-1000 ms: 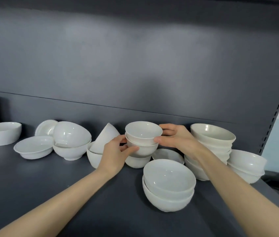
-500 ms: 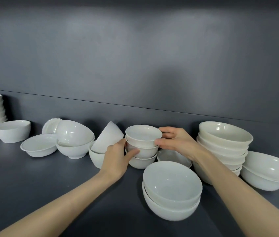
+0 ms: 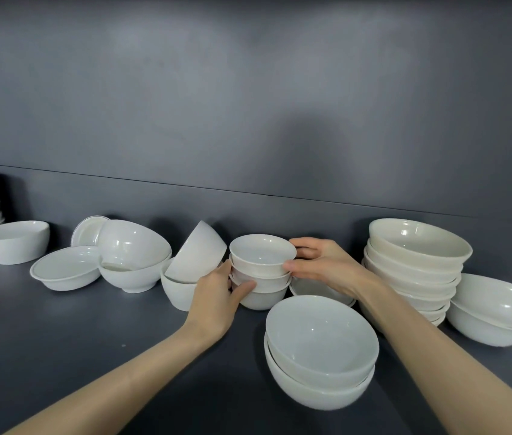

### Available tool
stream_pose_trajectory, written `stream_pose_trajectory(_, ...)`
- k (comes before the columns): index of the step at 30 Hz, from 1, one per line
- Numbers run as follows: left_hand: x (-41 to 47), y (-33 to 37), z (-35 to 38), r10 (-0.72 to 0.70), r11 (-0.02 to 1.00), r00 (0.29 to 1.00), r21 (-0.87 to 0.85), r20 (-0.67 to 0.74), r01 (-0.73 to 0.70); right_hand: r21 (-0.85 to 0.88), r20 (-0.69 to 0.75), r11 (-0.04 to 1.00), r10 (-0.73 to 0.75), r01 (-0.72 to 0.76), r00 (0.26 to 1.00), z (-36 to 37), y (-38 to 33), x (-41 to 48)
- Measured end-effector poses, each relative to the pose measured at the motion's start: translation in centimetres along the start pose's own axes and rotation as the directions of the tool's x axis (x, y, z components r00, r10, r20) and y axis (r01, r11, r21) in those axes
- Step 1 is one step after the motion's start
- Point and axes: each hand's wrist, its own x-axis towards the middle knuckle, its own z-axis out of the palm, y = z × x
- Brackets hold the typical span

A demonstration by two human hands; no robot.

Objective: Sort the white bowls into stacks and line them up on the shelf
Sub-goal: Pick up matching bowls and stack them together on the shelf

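Grey shelf (image 3: 60, 346), nested glossy white bowls (image 3: 261, 265)

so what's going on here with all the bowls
A person is sorting white bowls on a dark shelf. Both hands hold a stack of three small bowls in the middle: the left hand grips the lower bowls and the right hand pinches the top bowl's rim. The stack appears to sit on the shelf. A nested pair sits in front, a tall stack stands to the right, and loose bowls on the left lie tilted, not yet stacked.
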Motion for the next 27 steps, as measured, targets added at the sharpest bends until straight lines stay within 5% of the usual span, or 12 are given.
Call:
stream_pose_trajectory(15, -1.1, 0.1, -0.2, 0.003, 0.992, 1.0, -0.129, 0.007, -0.003, 0.016, -0.004, 1.0, 0.014, -0.014, 1.0, 0.2, 0.1, -0.7)
stream_pose_trajectory(27, -0.7, -0.3, 0.9, -0.15, 0.957, 0.984, -0.238, 0.094, 0.169, 0.011, 0.05, 0.997, 0.077, -0.077, 0.996, 0.1, 0.5, -0.5)
